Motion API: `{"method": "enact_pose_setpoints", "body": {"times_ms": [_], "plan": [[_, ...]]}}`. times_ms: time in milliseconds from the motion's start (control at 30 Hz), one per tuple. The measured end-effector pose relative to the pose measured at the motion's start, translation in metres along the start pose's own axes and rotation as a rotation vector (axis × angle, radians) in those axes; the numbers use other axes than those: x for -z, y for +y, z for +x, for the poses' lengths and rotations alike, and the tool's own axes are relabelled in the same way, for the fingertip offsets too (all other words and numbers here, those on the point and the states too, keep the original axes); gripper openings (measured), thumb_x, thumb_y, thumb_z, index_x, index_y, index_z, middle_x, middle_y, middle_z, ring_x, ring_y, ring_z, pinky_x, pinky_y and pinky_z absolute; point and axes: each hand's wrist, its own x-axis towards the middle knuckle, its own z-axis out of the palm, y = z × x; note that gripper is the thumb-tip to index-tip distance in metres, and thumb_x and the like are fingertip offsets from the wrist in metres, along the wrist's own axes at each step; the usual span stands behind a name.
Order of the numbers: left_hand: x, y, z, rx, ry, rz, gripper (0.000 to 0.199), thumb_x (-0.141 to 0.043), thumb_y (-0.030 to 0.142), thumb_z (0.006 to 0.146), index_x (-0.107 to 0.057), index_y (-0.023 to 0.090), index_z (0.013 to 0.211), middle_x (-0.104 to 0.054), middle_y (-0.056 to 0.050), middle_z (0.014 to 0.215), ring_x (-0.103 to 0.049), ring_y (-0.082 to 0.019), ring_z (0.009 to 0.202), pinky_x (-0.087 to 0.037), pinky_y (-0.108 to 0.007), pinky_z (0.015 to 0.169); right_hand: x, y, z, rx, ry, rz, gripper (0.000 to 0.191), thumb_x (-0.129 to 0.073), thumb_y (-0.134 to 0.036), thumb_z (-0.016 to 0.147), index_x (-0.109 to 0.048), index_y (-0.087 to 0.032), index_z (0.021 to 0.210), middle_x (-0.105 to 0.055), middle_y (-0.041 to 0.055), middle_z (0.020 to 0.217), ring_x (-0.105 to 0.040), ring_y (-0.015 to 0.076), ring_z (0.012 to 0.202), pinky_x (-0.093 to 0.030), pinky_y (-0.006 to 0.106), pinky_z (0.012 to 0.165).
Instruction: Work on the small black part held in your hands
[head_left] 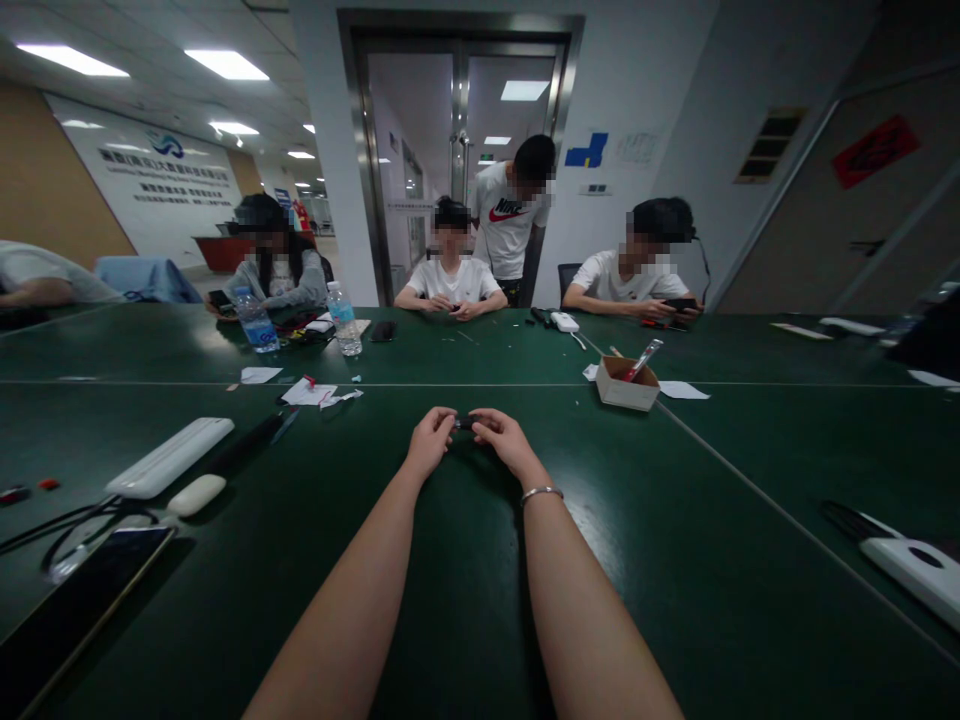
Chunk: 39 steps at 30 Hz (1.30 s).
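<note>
Both my arms reach forward over the dark green table (465,560). Between my hands is a small black object (466,423) with a shiny, metal-looking left end; its exact kind is too small to make out. The fingers of my left hand (431,440) pinch that left end. My right hand (507,440), with a silver bangle (541,493) at the wrist, has its fingers closed on the right end. The fingertips hide part of the object, which is held level just above the table.
A cardboard box (628,392) with tools stands ahead right. To the left lie a white power bank (172,458), a white oval case (196,495), a knife (255,440) and a phone (82,610). Bottles (343,320) and paper scraps (309,392) lie farther off. Several people are across the table.
</note>
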Motion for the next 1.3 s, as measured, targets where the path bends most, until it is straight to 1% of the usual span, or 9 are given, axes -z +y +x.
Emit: {"method": "enact_pose_setpoints", "body": {"times_ms": [133,267,367,567,733,900,1067,1200,1300], "plan": [[0.0002,-0.0024,0.0018,-0.007,0.013,-0.005,0.029,-0.054,0.038,0.080,-0.060,0.018,0.100,-0.060,-0.003,0.086,-0.052,-0.008,0.059,-0.039,-0.016,0.045,-0.0003,0.0004,0.0002,0.000,0.004,0.009,0.033,-0.071,-0.029,0.066,-0.066,-0.019,0.097,-0.063,-0.0004,0.074,-0.058,0.0123,0.064,-0.047,0.028,0.065],[0.0002,-0.0021,0.0030,0.048,0.016,0.003,0.038,-0.045,0.049,0.083,-0.060,0.017,0.097,-0.057,0.000,0.069,-0.047,-0.008,0.049,-0.035,-0.018,0.041,-0.0010,0.0002,0.0003,0.005,0.011,0.021,0.032,-0.070,-0.029,0.067,-0.065,-0.020,0.097,-0.061,-0.0012,0.073,-0.057,0.0120,0.063,-0.046,0.028,0.064],[-0.0001,-0.0009,0.0023,0.025,-0.001,0.013,0.036,-0.047,0.047,0.083,-0.060,0.016,0.096,-0.052,0.002,0.060,-0.044,-0.007,0.046,-0.033,-0.017,0.041,-0.0013,-0.0009,-0.0002,0.005,0.006,0.010,0.032,-0.070,-0.029,0.067,-0.066,-0.019,0.097,-0.061,-0.0012,0.071,-0.057,0.0124,0.064,-0.046,0.028,0.065],[-0.0012,-0.0007,-0.0003,0.011,-0.011,-0.001,0.027,-0.054,0.035,0.081,-0.060,0.018,0.100,-0.058,-0.002,0.083,-0.051,-0.008,0.060,-0.039,-0.017,0.047,-0.0005,-0.0007,0.0004,-0.008,0.021,0.003,0.032,-0.071,-0.030,0.067,-0.066,-0.019,0.097,-0.063,0.0002,0.075,-0.057,0.0124,0.064,-0.047,0.028,0.064],[-0.0007,-0.0030,-0.0002,0.016,-0.014,0.013,0.030,-0.052,0.040,0.082,-0.059,0.018,0.102,-0.058,-0.002,0.079,-0.052,-0.009,0.061,-0.040,-0.017,0.047,-0.0002,-0.0012,0.0002,-0.010,0.024,-0.001,0.031,-0.070,-0.031,0.068,-0.067,-0.020,0.097,-0.063,0.0003,0.074,-0.057,0.0124,0.063,-0.047,0.028,0.063],[-0.0008,-0.0014,-0.0009,0.020,-0.011,0.003,0.029,-0.056,0.037,0.080,-0.060,0.019,0.102,-0.060,-0.005,0.093,-0.055,-0.009,0.065,-0.042,-0.018,0.048,-0.0008,-0.0037,-0.0012,-0.023,0.018,0.021,0.031,-0.071,-0.030,0.067,-0.067,-0.019,0.097,-0.064,0.0007,0.075,-0.057,0.0121,0.063,-0.046,0.028,0.064],[-0.0032,-0.0012,-0.0009,0.028,-0.019,0.003,0.030,-0.052,0.040,0.082,-0.059,0.018,0.101,-0.059,-0.003,0.082,-0.053,-0.009,0.059,-0.042,-0.018,0.047,-0.0009,-0.0048,-0.0019,-0.018,0.016,0.022,0.032,-0.072,-0.029,0.065,-0.068,-0.020,0.095,-0.063,0.0007,0.075,-0.057,0.0129,0.064,-0.046,0.028,0.064],[-0.0041,-0.0028,0.0000,0.030,-0.002,-0.020,0.032,-0.056,0.042,0.079,-0.059,0.019,0.101,-0.060,-0.004,0.089,-0.054,-0.009,0.062,-0.042,-0.017,0.047,-0.0008,-0.0038,-0.0017,-0.007,0.026,0.029,0.031,-0.073,-0.030,0.064,-0.068,-0.020,0.094,-0.060,-0.0011,0.070,-0.057,0.0132,0.064,-0.047,0.028,0.063],[-0.0039,-0.0004,-0.0011,0.059,-0.016,-0.009,0.035,-0.052,0.047,0.080,-0.059,0.018,0.099,-0.058,-0.002,0.077,-0.052,-0.009,0.058,-0.040,-0.017,0.047,-0.0005,-0.0027,-0.0015,-0.004,0.022,0.023,0.032,-0.072,-0.031,0.065,-0.068,-0.020,0.094,-0.060,-0.0012,0.070,-0.057,0.0130,0.064,-0.046,0.028,0.063]]}}
